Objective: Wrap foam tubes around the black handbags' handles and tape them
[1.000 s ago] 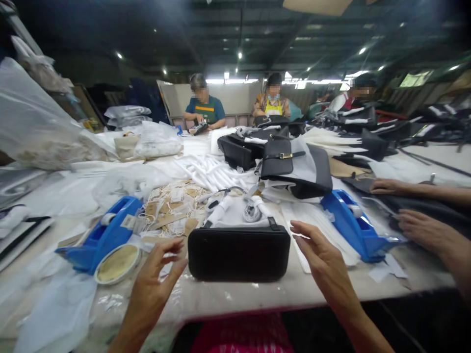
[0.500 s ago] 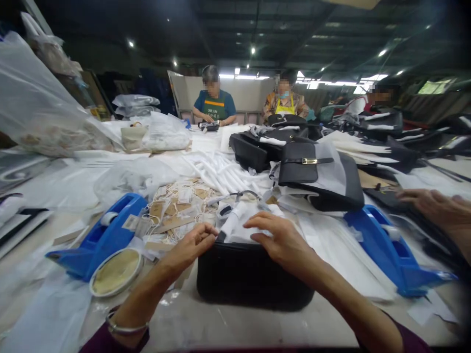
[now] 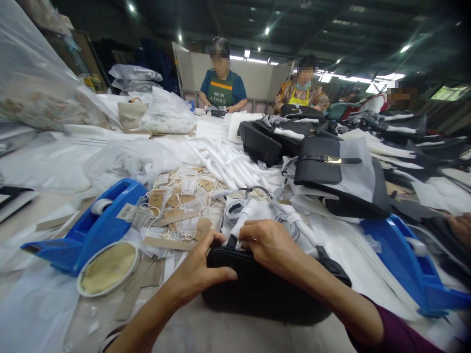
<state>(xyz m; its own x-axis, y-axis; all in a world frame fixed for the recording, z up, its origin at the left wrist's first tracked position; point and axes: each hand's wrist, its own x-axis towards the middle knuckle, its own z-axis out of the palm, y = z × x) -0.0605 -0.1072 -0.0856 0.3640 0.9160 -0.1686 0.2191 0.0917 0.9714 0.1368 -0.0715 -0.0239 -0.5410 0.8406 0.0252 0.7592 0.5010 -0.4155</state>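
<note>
A black bag (image 3: 268,299) stands upright on the table in front of me, its white-wrapped handle (image 3: 241,219) rising from the top. My left hand (image 3: 206,267) grips the bag's upper left corner, thumb on the near face and fingers at the rim. Curled at the top edge beside the handle's left base is my right hand (image 3: 263,240); its fingertips are pressed together, and what they pinch is hidden. Clear-wrapped straps and white padding lie behind the bag's rim.
Blue tape dispensers stand left (image 3: 91,225) and right (image 3: 408,264). Paper tags (image 3: 176,206) and a round tin (image 3: 108,268) lie to the left. Black bags (image 3: 338,171) are piled behind, right. Two people (image 3: 222,88) work across the table; another person's hand (image 3: 459,228) shows far right.
My right hand has closed at the bag's rim by the handle. The left hand has spread its grip round the corner. The view has tilted down, and the bag sits slightly turned.
</note>
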